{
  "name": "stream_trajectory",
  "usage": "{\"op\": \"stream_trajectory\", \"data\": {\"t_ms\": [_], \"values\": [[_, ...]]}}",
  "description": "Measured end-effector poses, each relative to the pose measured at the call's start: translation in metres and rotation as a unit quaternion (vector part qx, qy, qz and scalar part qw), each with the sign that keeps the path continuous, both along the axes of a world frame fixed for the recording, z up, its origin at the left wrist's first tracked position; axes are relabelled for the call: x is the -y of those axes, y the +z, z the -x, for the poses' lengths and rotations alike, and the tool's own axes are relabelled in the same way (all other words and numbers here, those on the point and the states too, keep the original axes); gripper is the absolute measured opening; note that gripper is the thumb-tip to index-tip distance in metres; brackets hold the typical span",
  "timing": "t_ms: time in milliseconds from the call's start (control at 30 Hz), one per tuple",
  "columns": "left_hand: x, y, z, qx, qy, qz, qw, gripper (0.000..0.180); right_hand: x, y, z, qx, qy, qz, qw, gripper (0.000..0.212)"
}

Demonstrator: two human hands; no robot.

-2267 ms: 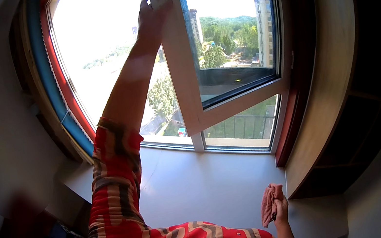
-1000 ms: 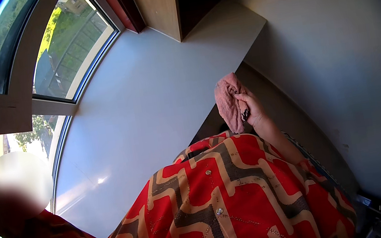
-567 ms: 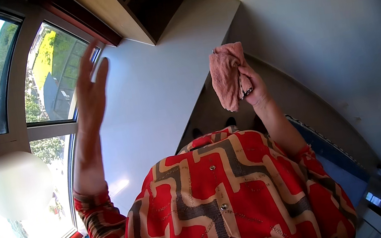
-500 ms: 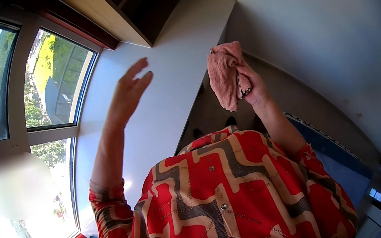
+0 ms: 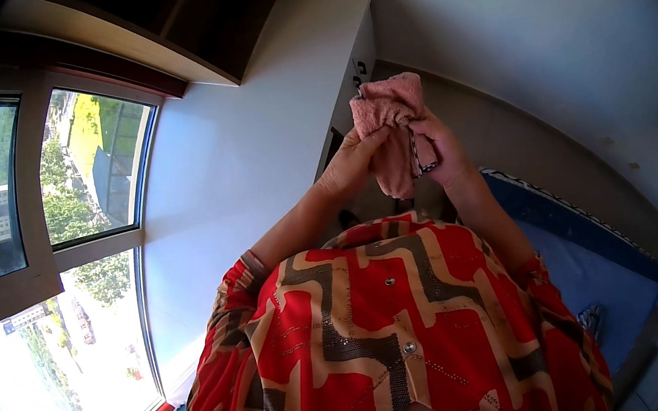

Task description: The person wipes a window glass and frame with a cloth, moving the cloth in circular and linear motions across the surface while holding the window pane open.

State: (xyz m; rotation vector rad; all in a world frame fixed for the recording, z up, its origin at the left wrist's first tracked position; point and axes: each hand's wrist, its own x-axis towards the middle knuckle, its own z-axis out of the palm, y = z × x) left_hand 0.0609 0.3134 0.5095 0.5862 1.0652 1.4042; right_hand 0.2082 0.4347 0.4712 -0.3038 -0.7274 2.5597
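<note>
A crumpled pink cloth (image 5: 389,107) with a dark patterned edging is held up in front of me, gathered at its middle. My left hand (image 5: 350,161) grips it from the left, thumb pressed into the folds. On the other side my right hand (image 5: 445,147) pinches the cloth near its edging. Part of the fabric hangs down between the two hands, and some of the fingers are hidden behind it.
To the left runs a long white desktop (image 5: 227,152) below a window (image 5: 93,164). A wooden shelf unit (image 5: 214,61) stands on its far end. At the lower right lies a blue bed-like surface (image 5: 576,262), beside a pale wall (image 5: 524,32).
My left hand has come down and right from over the desktop and taken hold of the cloth. The right hand still holds it. The view has shifted slightly.
</note>
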Motion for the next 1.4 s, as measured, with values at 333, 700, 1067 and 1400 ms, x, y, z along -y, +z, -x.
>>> {"op": "stream_trajectory", "data": {"t_ms": [333,700,1067,1400], "values": [[-0.006,-0.049,0.068,0.011,0.145,0.102,0.984,0.029,0.009,-0.063,-0.126,0.297,-0.088,-0.067,0.949,0.05],[-0.041,-0.053,0.187,-0.06,0.221,0.075,0.971,0.034,0.044,-0.228,-0.306,0.507,-0.315,0.186,0.78,0.055],[-0.08,-0.033,0.191,0.03,0.148,0.09,0.984,0.038,0.025,-0.221,-0.279,0.482,-0.303,0.163,0.806,0.054],[-0.046,-0.052,0.245,-0.02,0.189,0.132,0.973,0.044,0.104,-0.278,-0.322,0.594,-0.149,0.0,0.79,0.052]]}}
